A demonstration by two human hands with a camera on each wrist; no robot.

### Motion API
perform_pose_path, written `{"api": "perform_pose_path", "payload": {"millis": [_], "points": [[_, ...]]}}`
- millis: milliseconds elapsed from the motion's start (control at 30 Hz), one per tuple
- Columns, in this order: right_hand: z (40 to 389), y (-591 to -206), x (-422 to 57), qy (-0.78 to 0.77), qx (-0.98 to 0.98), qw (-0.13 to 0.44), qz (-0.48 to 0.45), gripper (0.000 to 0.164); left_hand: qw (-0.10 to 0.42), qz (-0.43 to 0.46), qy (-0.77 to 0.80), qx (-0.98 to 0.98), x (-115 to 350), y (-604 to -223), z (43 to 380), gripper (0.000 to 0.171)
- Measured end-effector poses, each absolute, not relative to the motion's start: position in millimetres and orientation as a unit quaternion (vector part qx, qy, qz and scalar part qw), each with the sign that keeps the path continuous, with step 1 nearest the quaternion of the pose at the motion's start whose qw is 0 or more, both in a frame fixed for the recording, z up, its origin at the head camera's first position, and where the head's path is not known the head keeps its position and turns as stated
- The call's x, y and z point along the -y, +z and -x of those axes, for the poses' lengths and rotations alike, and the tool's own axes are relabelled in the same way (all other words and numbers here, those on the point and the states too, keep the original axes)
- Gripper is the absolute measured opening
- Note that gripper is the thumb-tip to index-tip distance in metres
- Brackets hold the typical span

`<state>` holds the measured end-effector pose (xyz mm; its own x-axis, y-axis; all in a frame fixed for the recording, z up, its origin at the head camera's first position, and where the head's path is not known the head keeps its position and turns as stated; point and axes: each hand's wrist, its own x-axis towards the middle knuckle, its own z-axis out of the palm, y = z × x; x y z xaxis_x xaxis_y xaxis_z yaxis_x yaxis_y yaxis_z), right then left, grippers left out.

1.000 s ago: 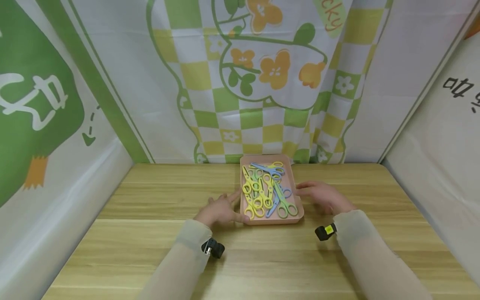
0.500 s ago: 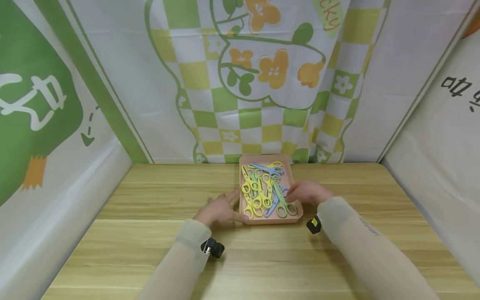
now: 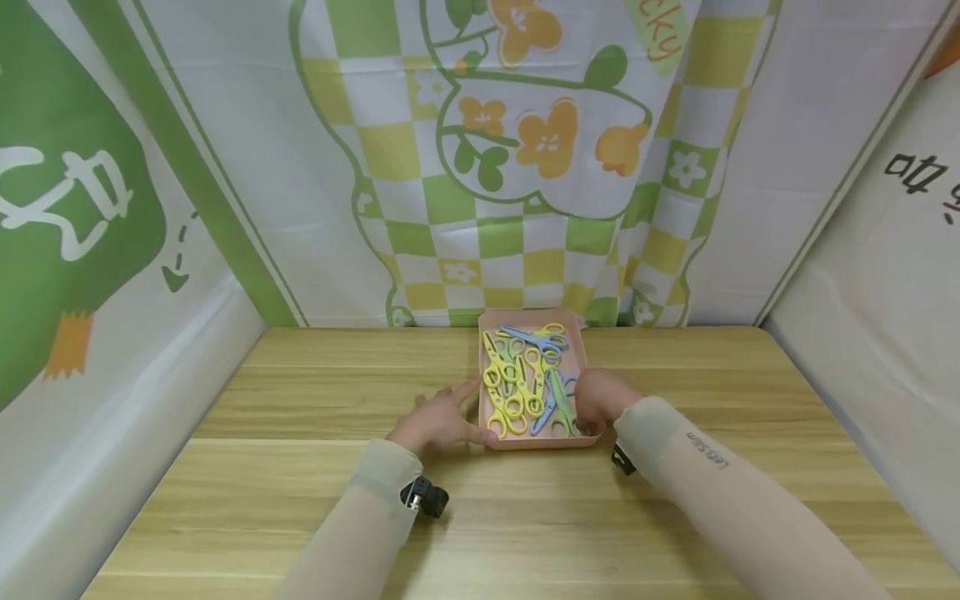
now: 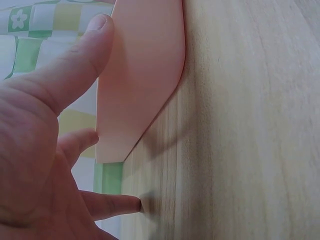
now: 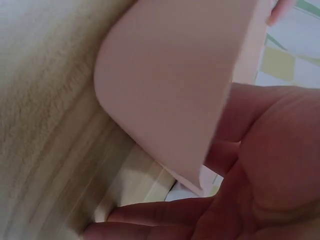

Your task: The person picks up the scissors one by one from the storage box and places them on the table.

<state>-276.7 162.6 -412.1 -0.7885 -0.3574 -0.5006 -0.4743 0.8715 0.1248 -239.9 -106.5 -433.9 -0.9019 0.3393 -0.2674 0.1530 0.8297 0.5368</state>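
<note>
A pink tray [image 3: 581, 442] on the wooden table holds several small scissors with yellow, blue and green handles. My left hand [image 3: 437, 422] rests at its left side, thumb on the near left rim and fingers spread straight; the left wrist view shows one fingertip touching the table. Over the tray's right wall reaches my right hand [image 3: 603, 398], its thumb and forefinger inside on the handle of the green scissors [image 3: 560, 400]; the fingertips are hidden. Its other fingers [image 5: 155, 212] stay outside the wall, near the table.
Yellow scissors [image 3: 498, 367] lie along the tray's left half, and blue scissors [image 3: 536, 337] lie across the far end. Behind the table's far edge hangs a checked curtain [image 3: 502, 242]. Printed cloth walls flank the table [image 3: 300, 500] on both sides.
My right hand has moved from outside the tray's right wall to inside it, then down and nearer onto the green scissors, which have tilted slightly. My left hand has stayed put.
</note>
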Motion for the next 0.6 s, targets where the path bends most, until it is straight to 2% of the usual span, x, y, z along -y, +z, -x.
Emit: {"api": "perform_pose_path", "payload": {"millis": [100,300,467,600], "points": [[273,-412,-163,0.038,-0.959,0.235,0.155,0.018,0.178,-0.120,0.269,-0.939,106,-435,239,0.110],[277,-408,-169,0.053,-0.956,0.217,0.191,0.021,0.176,-0.120,0.277,-0.937,106,-435,239,0.111],[279,-406,-182,-0.091,-0.964,0.207,0.143,0.016,0.177,-0.123,0.273,-0.938,107,-433,239,0.110],[280,-402,-195,-0.159,-0.953,0.201,0.164,0.018,0.178,-0.133,0.270,-0.937,107,-432,239,0.109]]}}
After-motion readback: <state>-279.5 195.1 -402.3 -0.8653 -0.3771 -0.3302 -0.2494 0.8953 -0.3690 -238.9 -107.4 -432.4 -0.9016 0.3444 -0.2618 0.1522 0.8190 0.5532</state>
